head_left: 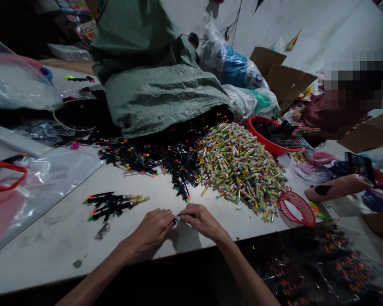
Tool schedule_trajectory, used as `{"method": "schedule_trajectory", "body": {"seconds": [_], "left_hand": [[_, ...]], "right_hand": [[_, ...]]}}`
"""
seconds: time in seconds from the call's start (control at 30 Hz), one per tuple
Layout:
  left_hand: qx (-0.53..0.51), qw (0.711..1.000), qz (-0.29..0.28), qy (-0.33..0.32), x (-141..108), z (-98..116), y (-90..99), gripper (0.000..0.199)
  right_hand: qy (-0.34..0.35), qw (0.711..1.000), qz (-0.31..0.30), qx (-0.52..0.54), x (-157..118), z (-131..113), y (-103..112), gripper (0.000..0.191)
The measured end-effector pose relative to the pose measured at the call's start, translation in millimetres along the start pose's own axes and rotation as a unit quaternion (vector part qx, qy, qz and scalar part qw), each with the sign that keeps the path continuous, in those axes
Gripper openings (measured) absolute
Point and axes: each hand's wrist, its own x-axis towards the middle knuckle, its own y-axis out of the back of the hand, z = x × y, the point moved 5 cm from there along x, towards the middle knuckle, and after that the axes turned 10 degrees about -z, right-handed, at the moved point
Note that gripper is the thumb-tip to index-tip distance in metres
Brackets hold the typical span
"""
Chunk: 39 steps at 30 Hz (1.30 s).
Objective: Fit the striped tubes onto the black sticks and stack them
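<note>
My left hand (156, 224) is curled closed above the white table, its knuckles up. A dark tip pokes out at its fingertips, apparently from a black toy gun that the hand mostly hides. The fingers of my right hand (198, 217) pinch a small whitish-blue end, like that of a small tube, meeting that dark tip. To the left lie several black toy guns (115, 206) with colourful tubes at their muzzles. Beyond my hands is a heap of black toy guns (181, 165) with orange, green and blue tips. On its right rises a big pile of small colourful tubes (239, 165).
A large green sack (166, 93) spills toy guns at the back. Red basket (264, 136) and red round strainer (296, 208) stand right. Clear plastic bags (64, 174) cover the left. Filled bags (306, 272) lie below right. A person (335, 110) sits at far right.
</note>
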Motion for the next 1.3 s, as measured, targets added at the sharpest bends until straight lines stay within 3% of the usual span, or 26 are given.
{"method": "schedule_trajectory", "body": {"seconds": [0.1, 0.33, 0.47, 0.57, 0.67, 0.73, 0.8, 0.9, 1.0, 1.1, 1.2, 1.3], "left_hand": [[0.022, 0.999, 0.033, -0.029, -9, 0, -6.7, 0.028], [0.070, 0.985, 0.138, -0.071, -34, -2, -14.9, 0.020], [0.155, 0.968, 0.182, -0.071, -40, -4, -14.6, 0.028], [0.177, 0.963, 0.197, -0.055, -38, -1, -9.2, 0.028], [0.145, 0.972, 0.176, -0.057, -33, 6, -4.1, 0.022], [0.133, 0.979, 0.151, -0.041, -34, 4, 1.5, 0.021], [0.139, 0.981, 0.135, -0.001, -40, -8, 12.6, 0.021], [0.169, 0.968, 0.160, 0.093, -48, -37, 39.7, 0.026], [0.129, 0.958, 0.160, 0.198, -27, -57, 59.4, 0.033], [-0.017, 0.953, 0.115, 0.279, 29, -53, 54.8, 0.039], [-0.079, 0.937, 0.132, 0.312, 80, -42, 43.6, 0.036], [-0.135, 0.921, 0.151, 0.332, 96, -46, 31.5, 0.022]], "right_hand": [[-0.006, 0.989, -0.019, -0.147, 2, -9, -9, 0.020], [-0.031, 0.980, -0.059, -0.188, 7, -11, -31, 0.015], [-0.046, 0.962, -0.026, -0.270, 10, -11, -34, 0.017], [-0.024, 0.973, -0.020, -0.227, 14, -8, -34, 0.019], [0.006, 0.991, -0.038, -0.126, 16, -1, -31, 0.019], [0.004, 0.996, -0.042, -0.073, 15, 7, -23, 0.017], [-0.009, 0.999, -0.009, -0.041, 10, 19, -6, 0.020], [-0.095, 0.975, 0.158, -0.120, -1, 39, 42, 0.033], [-0.244, 0.886, 0.279, -0.278, -6, 51, 80, 0.032], [-0.314, 0.838, 0.307, -0.324, 4, 52, 85, 0.026], [-0.324, 0.838, 0.294, -0.325, 13, 50, 73, 0.022], [-0.237, 0.880, 0.306, -0.275, 13, 53, 61, 0.023]]}}
